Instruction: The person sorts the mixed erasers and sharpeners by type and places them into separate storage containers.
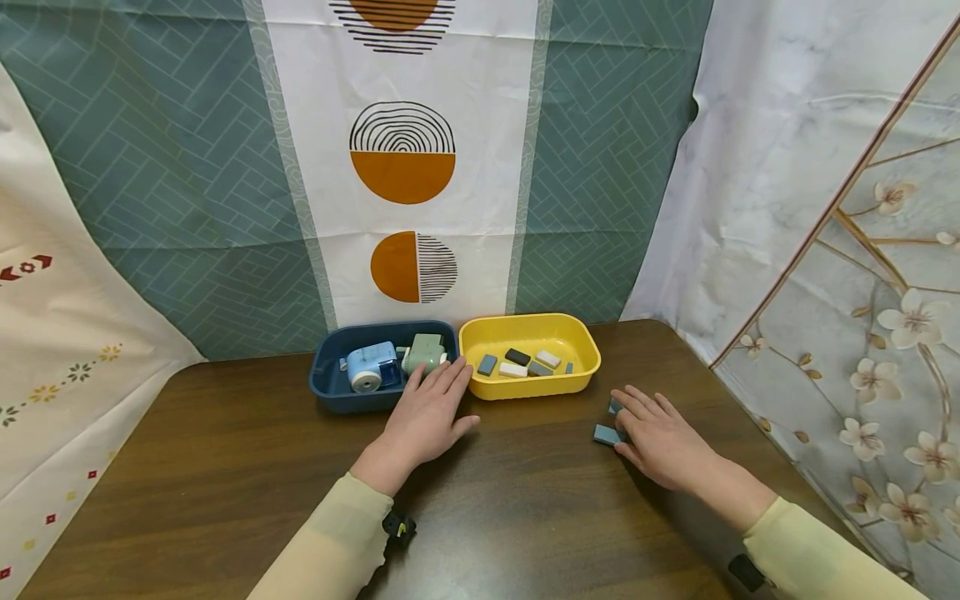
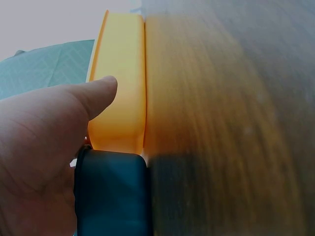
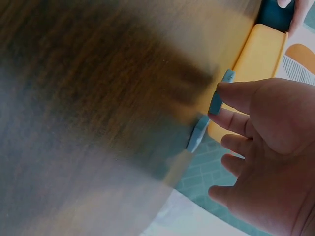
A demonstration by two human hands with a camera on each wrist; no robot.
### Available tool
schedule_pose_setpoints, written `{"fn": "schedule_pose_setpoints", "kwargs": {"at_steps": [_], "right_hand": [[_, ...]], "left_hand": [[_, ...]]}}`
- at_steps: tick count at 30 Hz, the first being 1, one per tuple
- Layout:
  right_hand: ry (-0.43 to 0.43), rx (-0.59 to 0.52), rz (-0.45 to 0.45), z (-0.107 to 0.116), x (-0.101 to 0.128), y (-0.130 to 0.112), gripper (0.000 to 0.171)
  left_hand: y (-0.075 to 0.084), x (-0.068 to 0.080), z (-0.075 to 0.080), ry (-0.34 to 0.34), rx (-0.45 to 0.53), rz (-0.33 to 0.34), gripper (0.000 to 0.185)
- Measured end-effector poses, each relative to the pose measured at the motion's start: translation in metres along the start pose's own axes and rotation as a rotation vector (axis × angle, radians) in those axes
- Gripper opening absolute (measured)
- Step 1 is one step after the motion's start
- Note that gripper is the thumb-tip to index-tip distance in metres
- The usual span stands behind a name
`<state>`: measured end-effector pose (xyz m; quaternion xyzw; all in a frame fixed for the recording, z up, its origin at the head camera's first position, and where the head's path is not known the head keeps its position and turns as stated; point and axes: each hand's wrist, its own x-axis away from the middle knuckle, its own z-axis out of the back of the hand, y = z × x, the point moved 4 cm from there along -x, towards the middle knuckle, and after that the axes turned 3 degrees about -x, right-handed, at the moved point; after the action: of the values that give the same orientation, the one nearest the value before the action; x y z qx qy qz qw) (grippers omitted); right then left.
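My left hand (image 1: 429, 408) lies palm down with straight fingers over the front right of the navy basket (image 1: 337, 403), its fingertips near the yellow basket's rim. In the navy basket are a blue pencil sharpener (image 1: 369, 363) and a green pencil sharpener (image 1: 424, 348), partly covered by the fingers. On the table to the right, my right hand (image 1: 663, 437) pinches a blue eraser (image 3: 215, 103) between thumb and index finger. A second blue eraser (image 3: 197, 133) lies beside it on the table, partly under the fingers in the head view.
The yellow basket (image 1: 540, 388) stands against the navy one, holding several small blocks: blue-grey, white (image 1: 548, 359) and a black one (image 1: 517, 357). Behind both baskets hangs a patterned curtain (image 1: 480, 275). The brown table (image 1: 510, 500) extends toward me.
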<state>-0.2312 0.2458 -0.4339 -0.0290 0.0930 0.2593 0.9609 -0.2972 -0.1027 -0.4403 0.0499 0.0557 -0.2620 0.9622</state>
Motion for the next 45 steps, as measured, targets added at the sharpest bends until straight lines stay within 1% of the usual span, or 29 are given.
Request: {"fn": "schedule_pose_setpoints", "kwargs": {"at_steps": [5, 13, 24, 29, 33, 45], "right_hand": [[0.019, 0.005, 0.008, 0.006, 0.000, -0.001, 0.021], [0.037, 0.007, 0.011, 0.016, -0.002, -0.003, 0.023], [0.046, 0.005, -0.015, 0.031, -0.007, -0.004, 0.021], [0.064, -0.002, -0.009, 0.036, -0.009, -0.003, 0.021], [0.077, -0.018, -0.003, 0.040, -0.012, -0.002, 0.020], [0.072, -0.033, -0.006, 0.048, -0.021, 0.000, 0.018]], "left_hand": [[0.000, 0.000, 0.000, -0.001, -0.015, -0.001, 0.085], [0.000, 0.000, 0.001, 0.002, -0.009, -0.004, 0.085], [0.000, 0.000, 0.000, -0.002, -0.007, 0.004, 0.085], [0.000, 0.000, 0.000, -0.007, -0.017, 0.006, 0.085], [0.000, 0.000, 0.000, -0.007, -0.006, 0.005, 0.085], [0.000, 0.000, 0.000, -0.007, -0.011, 0.009, 0.085]]}}
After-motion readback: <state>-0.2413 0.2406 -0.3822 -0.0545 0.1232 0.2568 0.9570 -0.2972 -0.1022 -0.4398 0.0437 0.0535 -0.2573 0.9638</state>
